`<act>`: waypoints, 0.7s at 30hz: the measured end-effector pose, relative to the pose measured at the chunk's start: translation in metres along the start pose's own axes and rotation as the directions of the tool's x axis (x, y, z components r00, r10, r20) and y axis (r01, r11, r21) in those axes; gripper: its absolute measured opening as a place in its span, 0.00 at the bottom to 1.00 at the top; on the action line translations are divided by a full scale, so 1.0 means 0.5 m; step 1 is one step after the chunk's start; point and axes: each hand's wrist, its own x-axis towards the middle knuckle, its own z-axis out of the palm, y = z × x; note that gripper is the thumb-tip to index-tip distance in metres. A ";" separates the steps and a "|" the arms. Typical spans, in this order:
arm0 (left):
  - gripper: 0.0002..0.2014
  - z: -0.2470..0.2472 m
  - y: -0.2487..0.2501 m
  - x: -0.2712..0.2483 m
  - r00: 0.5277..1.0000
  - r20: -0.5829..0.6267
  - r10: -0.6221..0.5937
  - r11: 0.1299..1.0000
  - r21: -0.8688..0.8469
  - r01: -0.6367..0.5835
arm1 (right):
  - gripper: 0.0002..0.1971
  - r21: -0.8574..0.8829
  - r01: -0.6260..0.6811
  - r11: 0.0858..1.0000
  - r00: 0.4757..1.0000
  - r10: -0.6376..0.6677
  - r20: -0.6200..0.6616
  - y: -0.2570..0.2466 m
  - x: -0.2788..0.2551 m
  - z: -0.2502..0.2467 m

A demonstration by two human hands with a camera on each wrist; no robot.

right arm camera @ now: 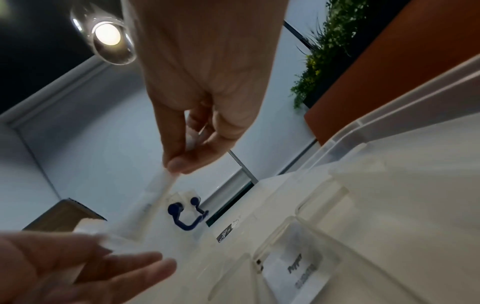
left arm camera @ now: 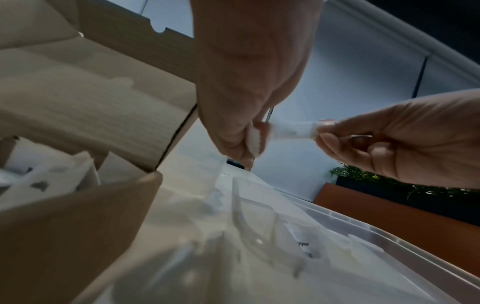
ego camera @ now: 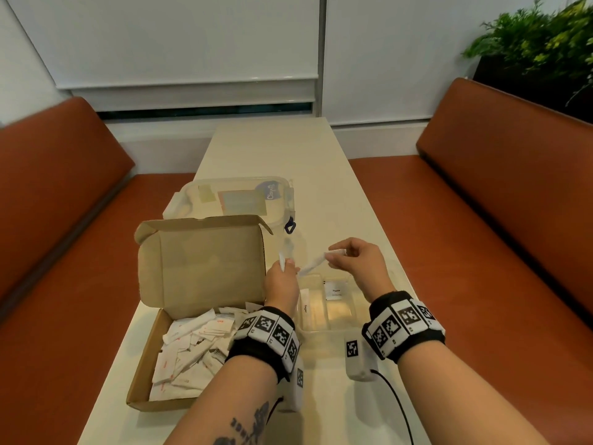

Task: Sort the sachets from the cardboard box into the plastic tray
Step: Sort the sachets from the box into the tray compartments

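White paper sachet (ego camera: 313,264) is pinched at its ends by the left hand (ego camera: 280,281) and right hand (ego camera: 359,261), above the plastic tray (ego camera: 353,311) beside the cardboard box (ego camera: 144,364). Its label should be read, then the matching compartment chosen.

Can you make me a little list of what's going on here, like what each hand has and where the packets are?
left hand: pinches a white sachet
right hand: pinches another long sachet, above the tray
cardboard box: open, lid up, many white sachets inside
plastic tray: clear, divided; one labelled packet in a far compartment
lidded clear container: behind the box
surface: cream table
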 end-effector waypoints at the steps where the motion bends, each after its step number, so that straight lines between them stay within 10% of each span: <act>1: 0.16 0.000 -0.001 0.001 1.000 -0.004 0.001 0.997 0.071 -0.001 | 0.07 -0.020 0.020 1.000 1.000 -0.020 0.009 -0.001 0.001 -0.001; 7: 0.07 0.003 0.004 -0.010 0.995 0.078 -0.069 0.990 -0.118 0.078 | 0.11 -0.165 0.009 0.986 0.981 0.023 0.193 0.001 0.001 -0.011; 14: 0.07 0.000 0.008 -0.020 0.993 0.079 0.091 0.983 -0.169 -0.076 | 0.09 0.073 -0.192 0.979 0.968 0.178 0.175 0.004 -0.006 -0.014; 21: 0.04 0.001 0.014 -0.022 0.989 0.068 0.134 0.978 -0.167 -0.121 | 0.09 -0.114 -0.112 0.987 0.981 0.129 0.147 0.004 -0.010 -0.015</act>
